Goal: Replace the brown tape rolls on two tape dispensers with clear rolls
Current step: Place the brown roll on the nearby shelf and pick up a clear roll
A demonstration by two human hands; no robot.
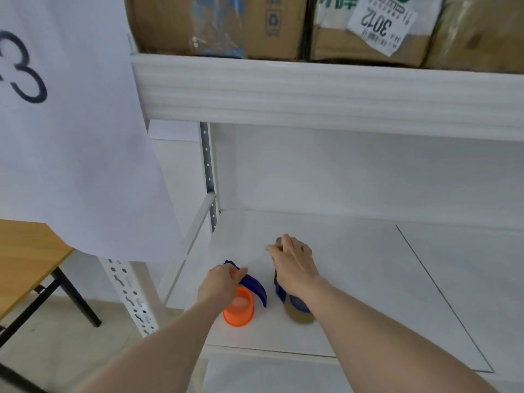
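Observation:
Two tape dispensers lie on the white shelf board [368, 279]. The left dispenser [255, 287] has a blue body and an orange core [238, 309] with no tape roll seen on it. My left hand [219, 283] grips its blue top end. The right dispenser [295, 304] is blue too and carries a brown tape roll [300, 317]. My right hand [295, 265] lies over it, fingers curled round its upper part, and hides most of it. No clear rolls are in view.
A white shelf beam [326, 95] crosses above, with cardboard boxes [365, 26] on the shelf over it. A paper sheet marked 3 [71, 123] hangs at left. A perforated upright [127, 293] and a wooden table [25, 259] stand at lower left.

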